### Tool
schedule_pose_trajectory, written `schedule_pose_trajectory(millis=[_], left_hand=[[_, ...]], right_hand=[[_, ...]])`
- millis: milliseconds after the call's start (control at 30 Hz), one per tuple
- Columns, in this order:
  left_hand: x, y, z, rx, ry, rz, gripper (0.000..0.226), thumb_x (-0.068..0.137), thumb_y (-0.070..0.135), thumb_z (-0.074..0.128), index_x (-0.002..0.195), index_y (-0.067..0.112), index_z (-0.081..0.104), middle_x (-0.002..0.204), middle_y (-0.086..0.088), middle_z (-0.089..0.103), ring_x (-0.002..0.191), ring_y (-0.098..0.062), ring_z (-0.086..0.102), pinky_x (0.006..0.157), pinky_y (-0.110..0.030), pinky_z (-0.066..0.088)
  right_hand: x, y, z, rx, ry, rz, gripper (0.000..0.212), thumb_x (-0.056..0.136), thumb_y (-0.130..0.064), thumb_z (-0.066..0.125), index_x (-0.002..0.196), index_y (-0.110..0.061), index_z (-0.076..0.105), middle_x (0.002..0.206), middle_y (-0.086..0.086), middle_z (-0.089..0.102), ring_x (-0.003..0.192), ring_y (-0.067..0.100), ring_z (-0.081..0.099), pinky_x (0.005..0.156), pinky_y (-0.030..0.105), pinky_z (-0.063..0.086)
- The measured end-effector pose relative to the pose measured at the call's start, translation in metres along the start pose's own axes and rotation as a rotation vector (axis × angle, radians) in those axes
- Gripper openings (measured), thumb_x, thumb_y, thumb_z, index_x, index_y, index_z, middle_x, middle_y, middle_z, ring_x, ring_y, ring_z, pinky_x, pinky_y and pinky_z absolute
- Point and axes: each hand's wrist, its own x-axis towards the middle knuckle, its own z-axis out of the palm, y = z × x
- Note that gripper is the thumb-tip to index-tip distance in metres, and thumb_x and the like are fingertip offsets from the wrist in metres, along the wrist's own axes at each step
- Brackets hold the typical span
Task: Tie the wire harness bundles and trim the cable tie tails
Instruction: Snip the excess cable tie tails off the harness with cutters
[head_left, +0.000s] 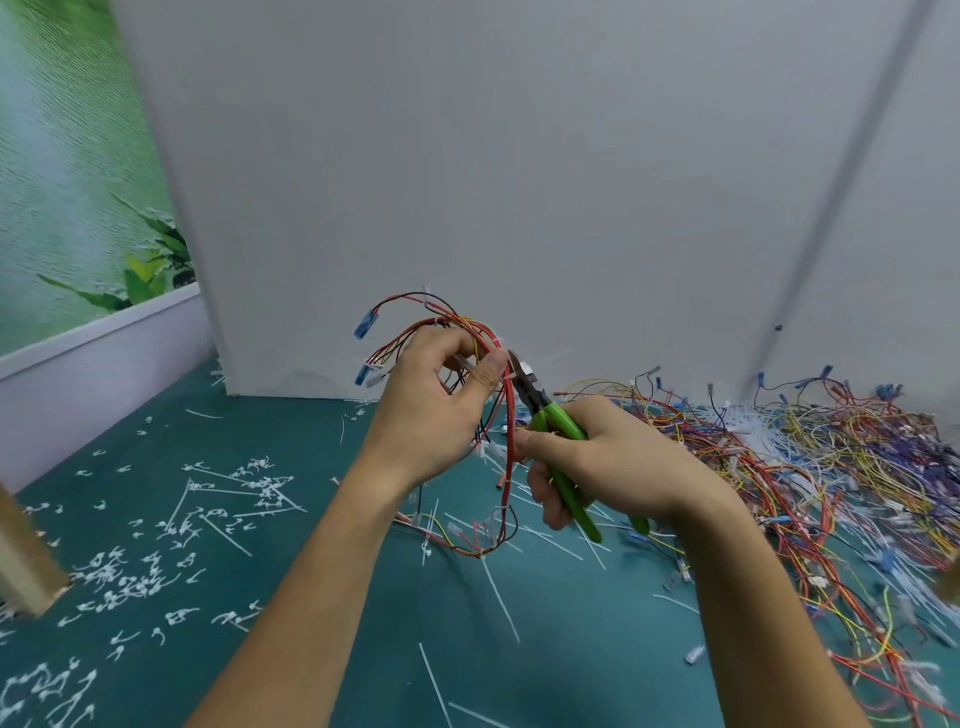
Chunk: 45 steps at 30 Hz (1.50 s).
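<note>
Both forearms (311, 597) are bare from the picture's lower edge to the wrists. The left hand (426, 410) and right hand (613, 462) are bare too, with slim fingers (545, 488) and a short thumbnail (497, 362).

A loose wire harness (510, 410) of red, yellow and black wires with blue connectors (365, 325) is held up at the centre of the frame, gripped in the left hand (431, 415). Green-handled cutters (563, 423), held in the right hand (613, 457), point up and left, their dark tip at the wires beside the left thumb. A tangled pile of multicoloured harnesses (831, 457) fills the right side. White trimmed tails (130, 571) are scattered across the lower left, and long white cable ties (498, 597) lie at lower centre.
</note>
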Motion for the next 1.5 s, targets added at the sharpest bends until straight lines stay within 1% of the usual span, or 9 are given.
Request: schedule_pose_trajectory(millis=[67, 133, 233, 600, 767, 933, 1167, 1367, 1500], left_hand=[[-0.001, 0.000, 0.000, -0.002, 0.000, -0.004, 0.025, 0.098, 0.040, 0.062, 0.089, 0.017, 0.066, 0.098, 0.002, 0.061, 0.097, -0.016, 0.057, 0.077, -0.026, 0.043], [-0.001, 0.000, -0.001, -0.009, -0.001, -0.009, 0.025, 0.099, 0.039, 0.062, 0.089, 0.017, 0.066, 0.098, 0.002, 0.061, 0.097, -0.015, 0.056, 0.077, -0.026, 0.043], [-0.001, 0.000, -0.001, -0.004, 0.003, -0.007, 0.025, 0.099, 0.040, 0.061, 0.088, 0.018, 0.065, 0.098, 0.002, 0.060, 0.097, -0.017, 0.057, 0.076, -0.026, 0.042], [-0.001, 0.001, -0.003, -0.011, 0.026, -0.007, 0.022, 0.098, 0.037, 0.063, 0.087, 0.019, 0.066, 0.097, 0.004, 0.062, 0.097, -0.016, 0.058, 0.076, -0.025, 0.040], [-0.003, 0.003, -0.002, 0.006, 0.024, -0.014, 0.023, 0.099, 0.038, 0.062, 0.085, 0.019, 0.064, 0.095, 0.003, 0.061, 0.097, -0.015, 0.057, 0.077, -0.024, 0.041], [-0.003, 0.003, -0.001, -0.008, 0.035, -0.018, 0.024, 0.099, 0.038, 0.061, 0.089, 0.017, 0.066, 0.096, 0.003, 0.062, 0.099, -0.016, 0.057, 0.078, -0.028, 0.044], [-0.002, 0.004, -0.002, -0.016, 0.041, -0.027, 0.025, 0.099, 0.040, 0.060, 0.090, 0.017, 0.066, 0.097, 0.002, 0.063, 0.099, -0.016, 0.058, 0.078, -0.027, 0.043], [-0.002, 0.002, -0.003, -0.008, 0.060, -0.040, 0.024, 0.098, 0.038, 0.063, 0.089, 0.016, 0.067, 0.096, 0.001, 0.063, 0.096, -0.015, 0.057, 0.078, -0.027, 0.043], [-0.001, 0.001, -0.003, -0.008, 0.054, -0.045, 0.025, 0.098, 0.038, 0.063, 0.088, 0.016, 0.067, 0.095, 0.002, 0.063, 0.097, -0.016, 0.058, 0.077, -0.027, 0.042]], right_hand=[[0.000, 0.002, 0.000, -0.033, 0.004, -0.024, 0.041, 0.105, -0.035, 0.059, 0.073, -0.011, 0.064, 0.063, 0.008, 0.072, 0.055, 0.024, 0.071, 0.055, 0.025, 0.055], [0.002, 0.004, 0.001, -0.009, 0.019, -0.034, 0.040, 0.104, -0.036, 0.062, 0.069, -0.016, 0.065, 0.062, 0.011, 0.070, 0.053, 0.028, 0.068, 0.055, 0.032, 0.057], [0.005, 0.006, 0.002, 0.046, 0.039, -0.036, 0.034, 0.102, -0.036, 0.065, 0.075, -0.015, 0.067, 0.063, 0.015, 0.066, 0.053, 0.033, 0.064, 0.055, 0.040, 0.059], [0.007, 0.006, 0.006, 0.062, 0.014, -0.066, 0.046, 0.104, -0.050, 0.054, 0.096, -0.007, 0.068, 0.062, 0.007, 0.067, 0.053, 0.024, 0.066, 0.053, 0.028, 0.053], [0.006, 0.004, 0.007, 0.065, 0.001, -0.057, 0.049, 0.102, -0.054, 0.053, 0.086, -0.010, 0.065, 0.065, 0.006, 0.066, 0.057, 0.022, 0.065, 0.069, 0.047, 0.065], [0.009, 0.007, 0.010, 0.075, 0.069, -0.041, 0.047, 0.100, -0.055, 0.059, 0.090, -0.010, 0.066, 0.055, -0.007, 0.055, 0.051, 0.019, 0.054, 0.058, 0.037, 0.054], [0.012, 0.008, 0.014, 0.041, 0.103, -0.061, 0.050, 0.097, -0.055, 0.063, 0.094, -0.006, 0.068, 0.057, -0.006, 0.057, 0.051, 0.018, 0.054, 0.055, 0.036, 0.051], [0.015, 0.005, 0.020, 0.051, 0.087, -0.077, 0.050, 0.100, -0.051, 0.062, 0.090, -0.002, 0.062, 0.071, 0.007, 0.059, 0.063, 0.021, 0.061, 0.074, 0.054, 0.063], [0.017, 0.007, 0.022, 0.066, 0.088, -0.072, 0.047, 0.100, -0.048, 0.062, 0.096, -0.001, 0.066, 0.069, 0.005, 0.058, 0.059, 0.020, 0.060, 0.071, 0.056, 0.061]])
